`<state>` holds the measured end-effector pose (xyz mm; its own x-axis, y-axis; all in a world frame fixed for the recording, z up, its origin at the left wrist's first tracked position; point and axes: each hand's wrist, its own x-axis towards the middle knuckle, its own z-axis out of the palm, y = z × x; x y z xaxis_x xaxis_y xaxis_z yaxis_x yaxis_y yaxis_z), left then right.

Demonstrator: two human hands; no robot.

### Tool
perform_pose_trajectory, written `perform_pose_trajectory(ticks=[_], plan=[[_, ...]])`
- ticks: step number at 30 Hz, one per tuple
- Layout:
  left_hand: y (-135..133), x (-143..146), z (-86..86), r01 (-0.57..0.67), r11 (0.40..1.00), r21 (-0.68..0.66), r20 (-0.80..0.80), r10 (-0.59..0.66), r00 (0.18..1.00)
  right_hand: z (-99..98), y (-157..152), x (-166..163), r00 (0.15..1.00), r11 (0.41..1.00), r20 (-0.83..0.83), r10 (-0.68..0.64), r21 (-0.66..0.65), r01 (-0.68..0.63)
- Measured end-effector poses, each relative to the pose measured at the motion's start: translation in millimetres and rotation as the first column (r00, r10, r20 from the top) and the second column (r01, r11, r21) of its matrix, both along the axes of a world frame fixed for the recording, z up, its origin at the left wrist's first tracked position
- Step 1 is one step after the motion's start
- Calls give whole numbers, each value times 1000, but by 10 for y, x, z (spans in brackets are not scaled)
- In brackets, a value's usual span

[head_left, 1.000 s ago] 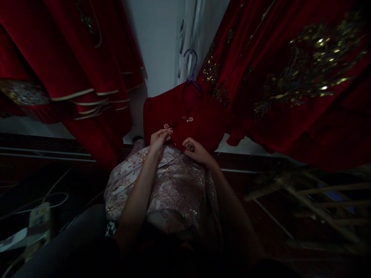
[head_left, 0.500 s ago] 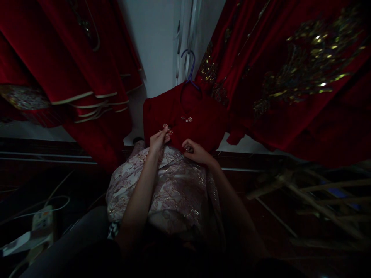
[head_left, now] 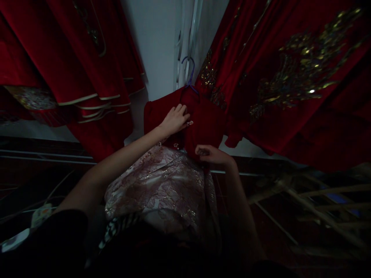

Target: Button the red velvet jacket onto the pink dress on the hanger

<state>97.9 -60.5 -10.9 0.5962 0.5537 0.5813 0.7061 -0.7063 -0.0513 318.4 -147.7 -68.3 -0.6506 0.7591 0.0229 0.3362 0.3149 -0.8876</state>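
Note:
A red garment (head_left: 206,121) hangs on a purple hanger (head_left: 191,73) in front of me, with small pearl-like beaded ornaments down its front. My left hand (head_left: 175,119) lies across its upper front, fingers bent and closed on the cloth at the neck opening. Beside its thumb shows one beaded ornament (head_left: 190,123); another beaded ornament (head_left: 176,146) sits lower down. Near the garment's lower right side, my right hand (head_left: 213,154) is curled closed; what its fingers hold, if anything, is hidden. A pale, shiny patterned fabric (head_left: 171,181) covers my lap under the garment.
Red robes with gold trim (head_left: 95,88) hang at left, and a red gown with gold sequins (head_left: 307,61) at right. A power strip (head_left: 42,214) with cables lies lower left. A wooden rack (head_left: 315,208) stands on the floor at right. The room is dim.
My left hand has moved up and right from the garment's left front to near its neck. My right hand has shifted slightly right and down.

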Motion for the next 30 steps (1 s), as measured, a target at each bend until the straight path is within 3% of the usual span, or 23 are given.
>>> perform_pose_trajectory(ticks=[3,6,9,12,16,20,25,30], plan=[[127,23,63,109,994,-9,-109,-109,988,27,-32,38,1000,999,-19,19,-28,-19],[257,47,138,219,973,-76,-84,-225,971,46,-78,114,999,997,-28,22,-77,-24],[353,62,215,284,937,-203,53,-279,959,63,-111,201,1000,998,-4,-19,-60,19],[422,75,256,326,888,-323,261,-248,933,93,-92,226,993,993,-6,-116,24,116],[477,101,268,333,873,-357,390,-185,902,134,38,128,942,924,-154,-297,201,324],[469,119,276,287,901,-325,194,-234,953,115,146,36,906,879,-256,-337,260,400],[446,85,289,258,926,-276,10,-266,964,35,89,106,923,910,-210,-322,202,363],[463,79,292,222,969,-109,-240,-242,940,24,48,232,923,916,-213,-319,181,358]])
